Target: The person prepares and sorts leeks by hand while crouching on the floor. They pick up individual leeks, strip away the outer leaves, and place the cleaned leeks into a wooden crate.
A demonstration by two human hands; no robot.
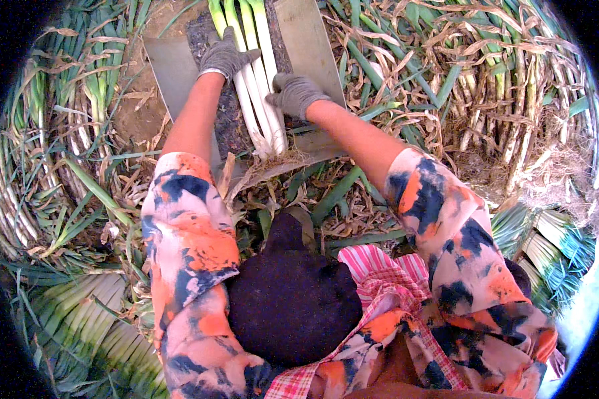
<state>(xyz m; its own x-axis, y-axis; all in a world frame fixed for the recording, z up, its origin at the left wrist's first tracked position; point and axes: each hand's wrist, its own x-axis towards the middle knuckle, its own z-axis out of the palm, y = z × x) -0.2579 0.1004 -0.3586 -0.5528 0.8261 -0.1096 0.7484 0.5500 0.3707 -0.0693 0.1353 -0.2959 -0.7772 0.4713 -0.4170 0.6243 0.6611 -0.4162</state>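
Sleeves, two: patterned in orange, pink and dark blue, one on the left arm (pixel 189 233), one on the right (pixel 439 219). Cloth, one: pink-and-white checked and striped (pixel 386 276), on the person's front. Leg, one clearly seen: dark-clad (pixel 293 306), bent between the arms. Leaf sheaves, two: green and pale, one at lower left (pixel 86 306), the other at lower right (pixel 552 246). Litter (pixel 372 236): dry brown leaves and green pieces, too tangled to count.

Worktop (pixel 230 126), one: dark surface flanked by two grey panels, left (pixel 166 70) and right (pixel 312 40). Hands, two, both in grey knitted gloves. Right hand (pixel 298 95) — fingers curled against the right edge of the stalks; cannot tell whether they grip. Left hand (pixel 226 58) — laid over the stalks higher up, thumb apart from the fingers and pointing right. Long stalks (pixel 258 96), four countable at the upper edge: white shanks and root ends toward the person, green tops away, side by side on the worktop.

Beyond, heaps of unstripped stalks, two: left (pixel 20 199) and right (pixel 512 100), individual stalks beyond counting.
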